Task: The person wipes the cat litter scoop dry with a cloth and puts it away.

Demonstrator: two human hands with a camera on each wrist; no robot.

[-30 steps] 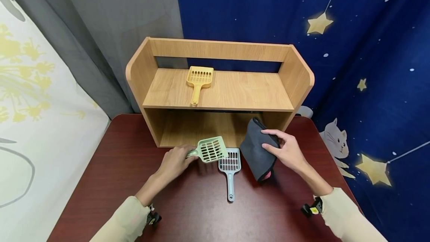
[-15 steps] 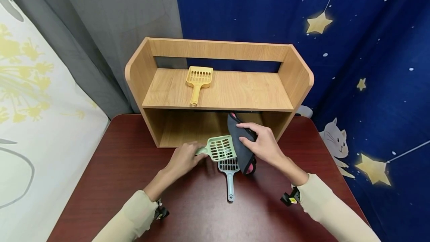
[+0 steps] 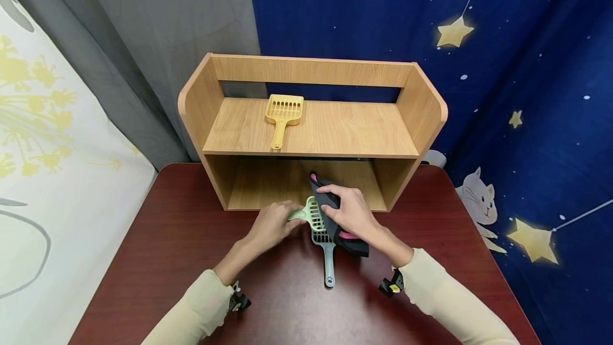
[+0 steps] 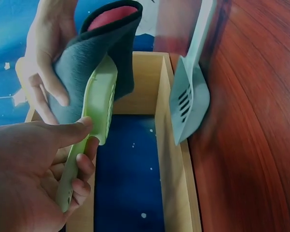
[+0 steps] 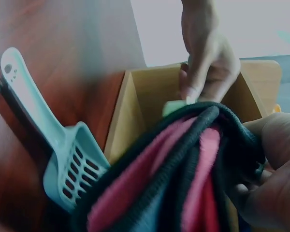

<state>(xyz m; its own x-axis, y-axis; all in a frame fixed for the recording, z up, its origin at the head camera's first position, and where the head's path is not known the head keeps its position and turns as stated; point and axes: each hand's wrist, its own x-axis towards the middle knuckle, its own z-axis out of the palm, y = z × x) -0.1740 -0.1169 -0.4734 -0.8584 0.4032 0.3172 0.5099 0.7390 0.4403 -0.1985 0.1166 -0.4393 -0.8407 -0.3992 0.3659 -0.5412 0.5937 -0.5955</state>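
My left hand (image 3: 272, 223) grips the handle of a green slotted litter scoop (image 4: 99, 99), thumb along it. Folded in my right hand (image 3: 351, 211) is a dark grey cloth (image 4: 72, 65) with black edging and a pink inner side (image 5: 150, 174). The cloth lies against the green scoop's head and hides its right part in the head view. Beneath them on the table, a light blue litter scoop (image 3: 329, 262) points its handle toward me; its head is partly covered.
A two-level wooden shelf (image 3: 311, 156) stands at the back of the dark red table (image 3: 182, 238). On its upper board lies a yellow litter scoop (image 3: 282, 118). Blue and grey curtains (image 3: 359, 9) hang behind.
My right hand has brought the cloth leftward onto the green scoop's head. My left hand has shifted slightly right with the green scoop. The blue and yellow scoops have stayed put.
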